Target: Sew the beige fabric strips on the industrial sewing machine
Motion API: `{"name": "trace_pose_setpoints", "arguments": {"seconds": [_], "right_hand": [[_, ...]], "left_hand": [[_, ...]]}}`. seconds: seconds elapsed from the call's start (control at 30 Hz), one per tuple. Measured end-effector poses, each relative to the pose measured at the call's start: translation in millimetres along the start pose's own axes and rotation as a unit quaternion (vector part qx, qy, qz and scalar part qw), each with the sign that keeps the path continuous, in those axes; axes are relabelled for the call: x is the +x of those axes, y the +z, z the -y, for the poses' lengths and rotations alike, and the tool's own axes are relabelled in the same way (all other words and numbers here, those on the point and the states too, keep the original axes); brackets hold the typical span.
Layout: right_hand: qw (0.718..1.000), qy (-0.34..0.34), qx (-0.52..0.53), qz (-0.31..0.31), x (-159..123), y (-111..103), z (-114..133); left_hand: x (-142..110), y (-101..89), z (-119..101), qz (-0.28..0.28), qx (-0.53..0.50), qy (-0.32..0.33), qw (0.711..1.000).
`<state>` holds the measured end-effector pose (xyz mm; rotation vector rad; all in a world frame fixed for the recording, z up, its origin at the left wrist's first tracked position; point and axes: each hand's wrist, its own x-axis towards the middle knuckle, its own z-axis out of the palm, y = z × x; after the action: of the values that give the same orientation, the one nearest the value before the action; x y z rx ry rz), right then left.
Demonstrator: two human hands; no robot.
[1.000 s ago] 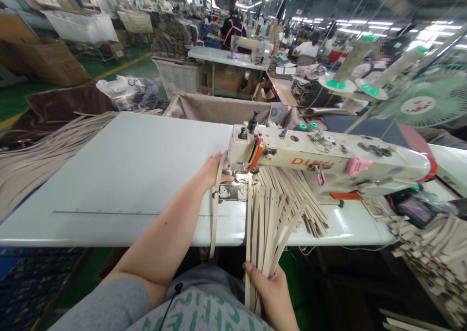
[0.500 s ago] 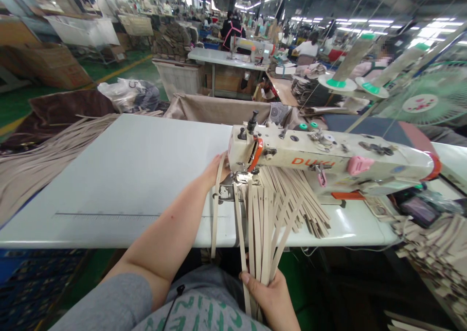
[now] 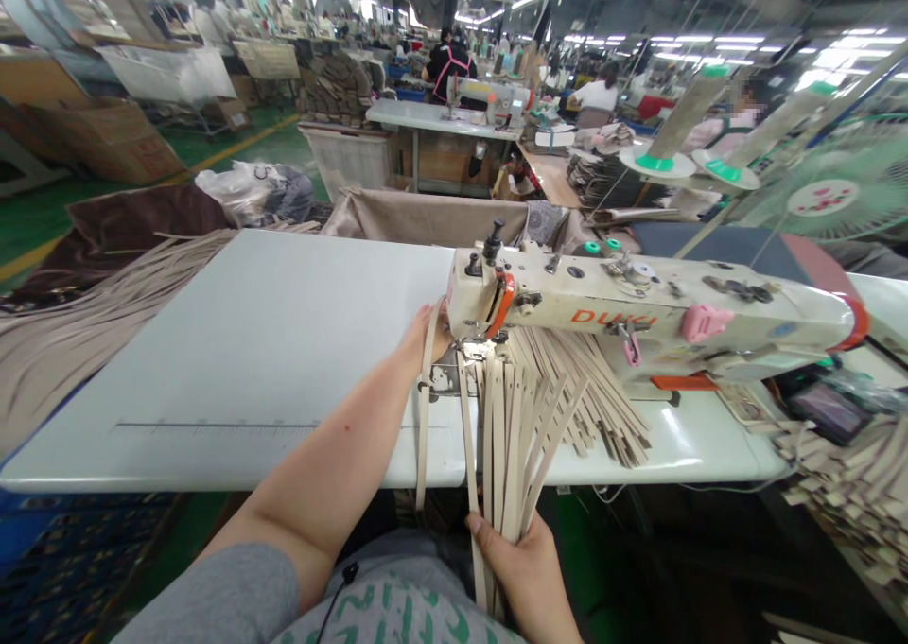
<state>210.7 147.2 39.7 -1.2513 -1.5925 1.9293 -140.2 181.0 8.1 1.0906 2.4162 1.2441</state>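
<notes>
The narrow strips (image 3: pixel 509 436) look matt and fabric-like against the smooth, glossy desk (image 3: pixel 284 341), while the sewing machine (image 3: pixel 667 289) wears scuffed, faintly shiny paint, its bed plate (image 3: pixel 448 380) worn metal, the bag (image 3: pixel 237 192) crumpled, shiny plastic and the carton (image 3: pixel 106 141) matt cardboard.

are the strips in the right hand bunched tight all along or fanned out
Fanned out: the strips gather in the right hand and splay toward the sewing machine.

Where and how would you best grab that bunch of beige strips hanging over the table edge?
Probably just below the table edge, coming from the right, as the right hand does: the beige strips gather closely there but fan apart toward the sewing machine.
</notes>
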Motion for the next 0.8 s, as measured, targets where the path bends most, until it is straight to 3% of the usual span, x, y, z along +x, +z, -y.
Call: {"name": "trace_pose_setpoints", "arguments": {"seconds": [0.43,0.8], "right_hand": [[1.000,0.018,0.001,-0.011,0.7,5.5,-2.5],[1.000,0.010,-0.001,-0.002,5.6,5.0,-5.3]], "left_hand": [[-8.1,-10.0,-18.8,-0.020,0.041,-0.007,0.999],[-6.6,-11.0,-7.8,-0.024,0.012,-0.002,1.000]]}}
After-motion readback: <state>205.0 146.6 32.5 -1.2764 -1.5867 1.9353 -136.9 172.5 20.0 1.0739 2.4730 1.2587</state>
